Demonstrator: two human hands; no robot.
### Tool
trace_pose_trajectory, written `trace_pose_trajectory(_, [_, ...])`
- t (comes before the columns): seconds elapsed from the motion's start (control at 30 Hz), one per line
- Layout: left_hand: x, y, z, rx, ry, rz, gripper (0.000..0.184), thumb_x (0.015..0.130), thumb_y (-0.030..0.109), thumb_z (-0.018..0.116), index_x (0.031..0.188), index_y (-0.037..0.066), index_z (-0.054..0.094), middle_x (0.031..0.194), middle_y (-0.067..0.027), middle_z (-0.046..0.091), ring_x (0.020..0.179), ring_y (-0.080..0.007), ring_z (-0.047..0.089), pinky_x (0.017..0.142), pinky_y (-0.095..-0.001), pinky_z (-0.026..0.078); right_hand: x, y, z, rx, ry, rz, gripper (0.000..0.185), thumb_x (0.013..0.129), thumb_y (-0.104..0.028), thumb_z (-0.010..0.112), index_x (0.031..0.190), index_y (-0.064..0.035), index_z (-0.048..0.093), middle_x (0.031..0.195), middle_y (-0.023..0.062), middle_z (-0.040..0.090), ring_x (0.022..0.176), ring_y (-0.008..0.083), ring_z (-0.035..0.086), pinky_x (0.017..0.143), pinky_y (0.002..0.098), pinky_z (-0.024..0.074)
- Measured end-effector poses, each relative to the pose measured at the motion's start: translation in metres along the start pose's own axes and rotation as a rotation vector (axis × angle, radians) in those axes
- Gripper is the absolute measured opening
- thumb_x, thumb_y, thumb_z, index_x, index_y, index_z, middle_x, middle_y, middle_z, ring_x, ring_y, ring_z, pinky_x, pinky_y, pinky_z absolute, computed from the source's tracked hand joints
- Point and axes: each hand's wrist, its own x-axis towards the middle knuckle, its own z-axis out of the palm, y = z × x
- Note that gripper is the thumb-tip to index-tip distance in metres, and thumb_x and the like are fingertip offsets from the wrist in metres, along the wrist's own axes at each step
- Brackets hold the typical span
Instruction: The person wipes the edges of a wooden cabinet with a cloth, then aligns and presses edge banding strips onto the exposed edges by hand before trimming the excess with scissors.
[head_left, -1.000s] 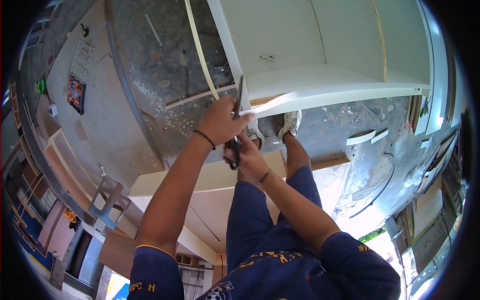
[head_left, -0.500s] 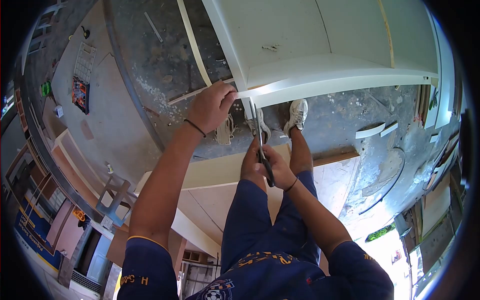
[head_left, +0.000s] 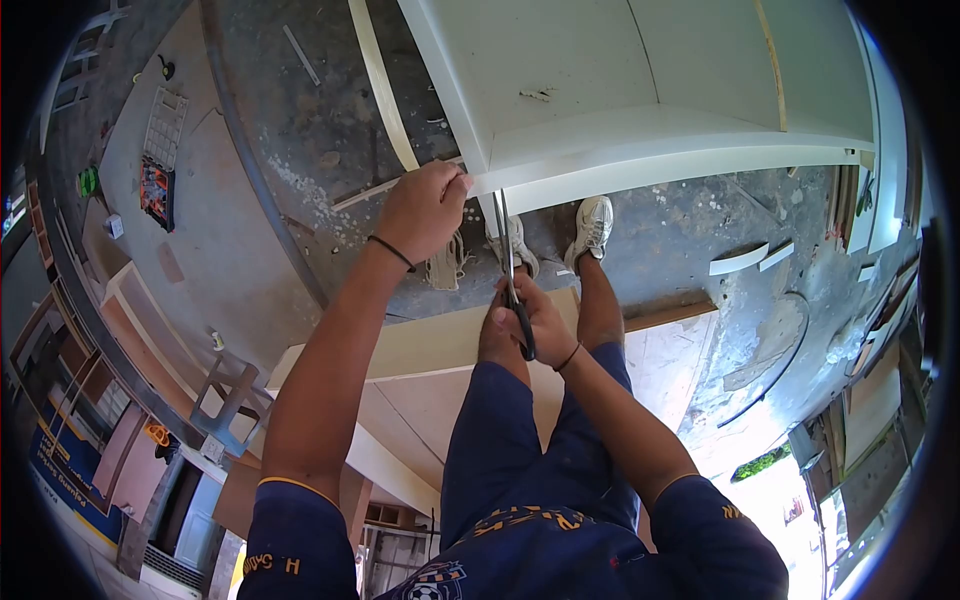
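My left hand (head_left: 428,205) is closed in a pinch at the near corner of a white cabinet (head_left: 600,160). Between its thumb and fingers is the end of a thin white edging strip (head_left: 486,183), which runs along the cabinet's front edge. In my right hand (head_left: 540,318) is a pair of scissors (head_left: 507,240), held by the dark handles with the long metal blades pointing away from me. The blade tips reach the strip just right of my left fingers. Whether the strip lies between the blades I cannot tell.
A pale wooden panel (head_left: 430,345) lies beneath my legs. White offcuts (head_left: 738,262) are scattered on the concrete floor at right. To the left are an open toolbox (head_left: 157,192), a grey stool (head_left: 228,402) and a long pale slat (head_left: 385,90).
The scissors have moved up and slightly left, so their tips now meet the strip. My left hand has barely shifted, and the strip sits less bowed along the edge.
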Motion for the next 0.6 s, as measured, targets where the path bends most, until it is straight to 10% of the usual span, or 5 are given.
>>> trace_pose_trajectory(0.6, [0.003, 0.006, -0.011, -0.029, -0.124, -0.066, 0.029, 0.093, 0.025, 0.05, 0.089, -0.003, 0.057, 0.065, -0.0123, 0.05, 0.061, -0.0218, 0.049, 0.063, -0.035, 0.042, 0.042, -0.042, 0.006, -0.091, 0.112, -0.069, 0.036, 0.083, -0.025, 0.072, 0.104, -0.0021, 0.053, 0.057, -0.0032, 0.05, 0.049, 0.0042, 0.047, 0.045, 0.021, 0.0355])
